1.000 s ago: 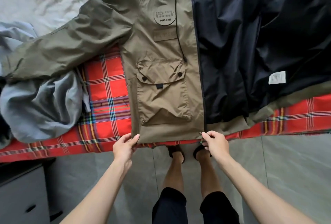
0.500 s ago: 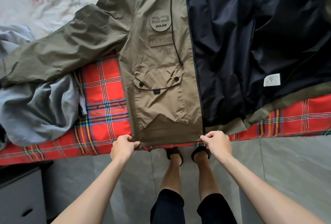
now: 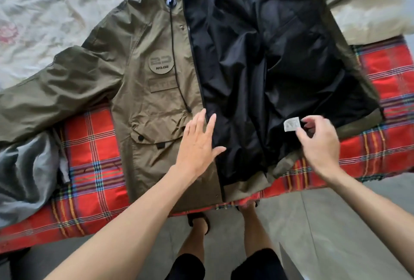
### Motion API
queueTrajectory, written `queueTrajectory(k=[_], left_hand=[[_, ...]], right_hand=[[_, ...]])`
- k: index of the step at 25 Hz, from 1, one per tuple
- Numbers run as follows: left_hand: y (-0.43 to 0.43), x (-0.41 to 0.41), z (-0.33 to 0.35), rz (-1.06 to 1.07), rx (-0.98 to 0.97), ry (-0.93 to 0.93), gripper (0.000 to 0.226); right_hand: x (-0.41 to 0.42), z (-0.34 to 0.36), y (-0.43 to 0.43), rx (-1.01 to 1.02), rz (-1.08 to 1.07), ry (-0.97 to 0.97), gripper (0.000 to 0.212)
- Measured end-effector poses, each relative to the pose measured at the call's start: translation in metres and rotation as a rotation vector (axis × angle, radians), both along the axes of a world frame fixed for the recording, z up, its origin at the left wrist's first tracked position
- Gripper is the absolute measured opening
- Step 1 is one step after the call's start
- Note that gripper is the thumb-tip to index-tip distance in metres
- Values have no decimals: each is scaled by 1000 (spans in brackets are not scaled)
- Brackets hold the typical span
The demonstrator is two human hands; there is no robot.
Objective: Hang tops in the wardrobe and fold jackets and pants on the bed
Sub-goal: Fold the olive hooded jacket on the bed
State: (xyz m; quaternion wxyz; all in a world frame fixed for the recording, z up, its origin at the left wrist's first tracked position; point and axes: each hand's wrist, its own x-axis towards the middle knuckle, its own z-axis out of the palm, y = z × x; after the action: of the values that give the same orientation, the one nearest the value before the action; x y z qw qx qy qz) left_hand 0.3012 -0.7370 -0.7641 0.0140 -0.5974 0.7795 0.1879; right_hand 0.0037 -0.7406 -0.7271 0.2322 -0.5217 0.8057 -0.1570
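An olive hooded jacket (image 3: pixel 156 91) lies face up on the bed, its right front panel thrown open to show the black lining (image 3: pixel 257 67) and a white label (image 3: pixel 291 124). My left hand (image 3: pixel 199 143) rests flat on the closed left panel, beside the zipper and the flap pocket, fingers straight. My right hand (image 3: pixel 318 143) hovers over the lining just right of the label. Its fingers are loosely curved and nothing is held between them; it is a little blurred.
A red plaid blanket (image 3: pixel 94 145) covers the bed's near edge. A crumpled grey garment (image 3: pixel 24 167) lies at the left under the jacket's sleeve. A pale floral sheet (image 3: pixel 44 11) and a cream pillow (image 3: pixel 369 15) lie behind. My feet stand on the grey tiled floor (image 3: pixel 336 223).
Both hands let go of the jacket's bottom hem and moved up onto its body, the left to the zipper line, the right toward the label. The view shifted up the bed.
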Motion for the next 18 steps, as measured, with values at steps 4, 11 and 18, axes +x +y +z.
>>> queueTrajectory(k=[4,11,18], left_hand=[[-52,-108,3,-41,7,5,80],[-81,-178,-23,-48,493,-277,78],[-114,-184,3,86,680,-137,72]], right_hand=[[-136,-33,-100,54,-264,109,61],[-218,-63,-141,216,-102,106,65],[-201,-5,-149,237,-1,17,51]])
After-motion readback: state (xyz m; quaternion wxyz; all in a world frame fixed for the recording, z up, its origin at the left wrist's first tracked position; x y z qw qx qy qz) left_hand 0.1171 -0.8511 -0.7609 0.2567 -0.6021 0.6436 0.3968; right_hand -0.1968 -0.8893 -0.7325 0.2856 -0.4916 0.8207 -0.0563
